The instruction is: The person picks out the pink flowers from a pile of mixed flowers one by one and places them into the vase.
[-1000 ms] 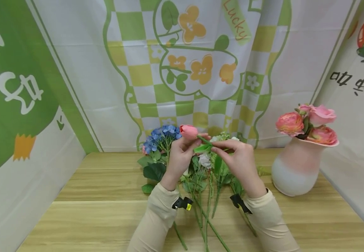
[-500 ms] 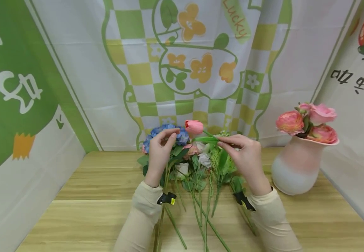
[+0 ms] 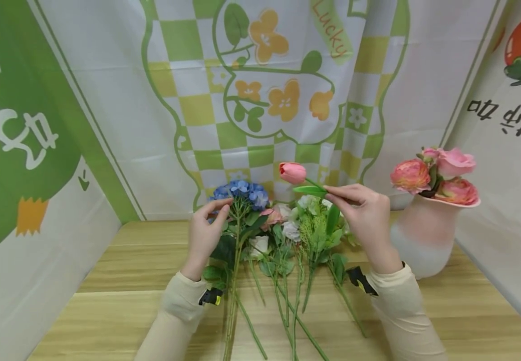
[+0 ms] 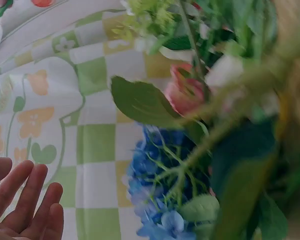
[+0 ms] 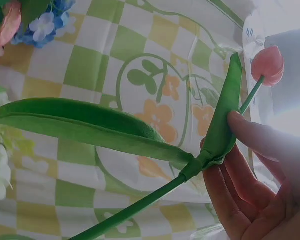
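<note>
A pink tulip (image 3: 293, 173) is pinched by its stem and leaf between the thumb and fingers of my right hand (image 3: 366, 215). The right wrist view shows its two long green leaves (image 5: 90, 127) and the stem running down past my fingers. My left hand (image 3: 206, 233) hovers by the blue hydrangea (image 3: 242, 193), its fingers loosely bent. In the left wrist view nothing lies between those fingers, and the hydrangea (image 4: 165, 200) is apart from them.
On the wooden table (image 3: 120, 311) lie a pink flower (image 3: 271, 218), white flowers (image 3: 291, 230) and green sprays (image 3: 314, 225), stems toward me. A pink-and-white vase (image 3: 425, 240) with several pink blooms (image 3: 456, 163) stands at the right. A patterned cloth (image 3: 197, 110) hangs behind.
My left hand has let go of the tulip and moved left and down toward the hydrangea. My right hand has carried the tulip to the right and slightly up.
</note>
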Demonstrator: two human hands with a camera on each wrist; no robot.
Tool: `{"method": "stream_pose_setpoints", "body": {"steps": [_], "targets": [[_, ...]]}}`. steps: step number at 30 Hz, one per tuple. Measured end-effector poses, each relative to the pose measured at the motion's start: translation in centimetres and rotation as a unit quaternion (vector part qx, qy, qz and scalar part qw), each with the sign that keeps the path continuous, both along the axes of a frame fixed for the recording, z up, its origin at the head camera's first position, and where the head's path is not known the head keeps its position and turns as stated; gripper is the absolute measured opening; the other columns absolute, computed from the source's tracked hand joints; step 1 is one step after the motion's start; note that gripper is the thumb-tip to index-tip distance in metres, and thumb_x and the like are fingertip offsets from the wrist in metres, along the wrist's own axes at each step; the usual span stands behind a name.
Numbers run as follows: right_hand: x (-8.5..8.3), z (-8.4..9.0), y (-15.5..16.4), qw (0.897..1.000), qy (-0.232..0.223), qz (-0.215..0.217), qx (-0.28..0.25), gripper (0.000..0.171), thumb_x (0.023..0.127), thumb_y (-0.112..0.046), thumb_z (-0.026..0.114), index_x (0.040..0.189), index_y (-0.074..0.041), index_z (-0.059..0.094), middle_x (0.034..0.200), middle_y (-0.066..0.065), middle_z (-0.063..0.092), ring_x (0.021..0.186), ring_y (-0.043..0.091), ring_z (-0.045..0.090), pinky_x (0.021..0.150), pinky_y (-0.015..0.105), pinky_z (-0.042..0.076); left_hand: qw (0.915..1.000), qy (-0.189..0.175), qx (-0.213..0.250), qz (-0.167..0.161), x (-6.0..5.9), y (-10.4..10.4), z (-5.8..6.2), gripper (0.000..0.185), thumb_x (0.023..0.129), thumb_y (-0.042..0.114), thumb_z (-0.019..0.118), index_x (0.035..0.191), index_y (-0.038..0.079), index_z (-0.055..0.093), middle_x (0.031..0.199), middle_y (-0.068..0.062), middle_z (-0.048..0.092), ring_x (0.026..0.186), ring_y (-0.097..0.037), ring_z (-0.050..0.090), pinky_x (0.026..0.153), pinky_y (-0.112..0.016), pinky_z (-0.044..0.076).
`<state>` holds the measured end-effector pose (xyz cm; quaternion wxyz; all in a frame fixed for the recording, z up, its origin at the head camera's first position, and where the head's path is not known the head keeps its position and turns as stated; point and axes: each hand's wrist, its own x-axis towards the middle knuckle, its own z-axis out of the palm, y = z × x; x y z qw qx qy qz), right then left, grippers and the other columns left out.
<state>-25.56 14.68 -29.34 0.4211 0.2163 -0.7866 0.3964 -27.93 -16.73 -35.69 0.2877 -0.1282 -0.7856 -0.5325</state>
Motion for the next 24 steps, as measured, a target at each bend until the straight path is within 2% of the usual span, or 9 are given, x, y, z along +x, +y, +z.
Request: {"method": "stream_pose_setpoints", "body": {"steps": [4, 8, 11, 17, 20, 24], "targets": [[0.0, 1.0, 0.6, 1.000, 0.002, -0.012, 0.018, 0.017, 0.078, -0.013, 0.077, 0.095, -0.015, 0.078, 0.086, 0.004, 0.074, 0.073, 0.013, 0.068, 0.067, 0.005, 0.047, 0.9991, -0.005, -0.035, 0.022, 0.4, -1.0, -0.6, 0.023, 0.095, 0.024, 0.059, 0.113, 0.014, 0.070, 0.110, -0.005, 0.069, 0.094, -0.017, 0.061, 0.078, -0.031, 0.049], [-0.1, 1.9, 1.1, 0.999, 0.006, -0.012, 0.032, 0.018, 0.078, -0.011, 0.077, 0.095, -0.014, 0.077, 0.085, 0.005, 0.074, 0.070, 0.010, 0.067, 0.065, 0.004, 0.047, 0.9976, -0.015, -0.060, 0.033, 0.7, -2.1, -1.2, 0.024, 0.095, 0.026, 0.058, 0.114, 0.015, 0.069, 0.109, -0.005, 0.068, 0.097, -0.018, 0.061, 0.081, -0.035, 0.048], [-0.2, 2.3, 1.6, 0.999, 0.017, -0.020, 0.038, 0.018, 0.077, -0.009, 0.078, 0.094, -0.014, 0.078, 0.084, 0.004, 0.074, 0.068, 0.003, 0.064, 0.062, 0.004, 0.046, 0.9970, -0.025, -0.066, 0.033, 1.0, -2.7, -1.5, 0.025, 0.095, 0.025, 0.059, 0.114, 0.014, 0.069, 0.111, -0.005, 0.068, 0.101, -0.021, 0.060, 0.084, -0.041, 0.047], [-0.3, 3.1, 2.2, 0.998, 0.032, -0.031, 0.042, 0.018, 0.076, -0.009, 0.078, 0.093, -0.015, 0.078, 0.083, 0.005, 0.074, 0.068, -0.012, 0.055, 0.057, 0.004, 0.042, 0.9929, -0.045, -0.094, 0.056, 1.4, -4.2, -2.3, 0.025, 0.095, 0.024, 0.058, 0.114, 0.012, 0.069, 0.120, -0.010, 0.065, 0.113, -0.026, 0.057, 0.086, -0.044, 0.045], [-0.2, 3.4, 2.4, 0.997, 0.045, -0.040, 0.048, 0.017, 0.077, -0.010, 0.078, 0.093, -0.015, 0.078, 0.082, 0.005, 0.074, 0.066, -0.007, 0.058, 0.058, 0.002, 0.041, 0.9904, -0.057, -0.109, 0.063, 1.7, -5.0, -2.7, 0.025, 0.095, 0.024, 0.058, 0.114, 0.012, 0.069, 0.120, -0.011, 0.064, 0.111, -0.028, 0.057, 0.087, -0.046, 0.045], [0.0, 3.8, 2.6, 0.995, 0.070, -0.048, 0.053, 0.017, 0.076, -0.007, 0.078, 0.092, -0.013, 0.078, 0.080, 0.008, 0.074, 0.062, 0.011, 0.063, 0.058, 0.001, 0.038, 0.9879, -0.070, -0.121, 0.067, 2.0, -6.0, -3.2, 0.026, 0.095, 0.024, 0.058, 0.115, 0.012, 0.068, 0.119, -0.010, 0.065, 0.110, -0.030, 0.058, 0.088, -0.049, 0.045]]}}
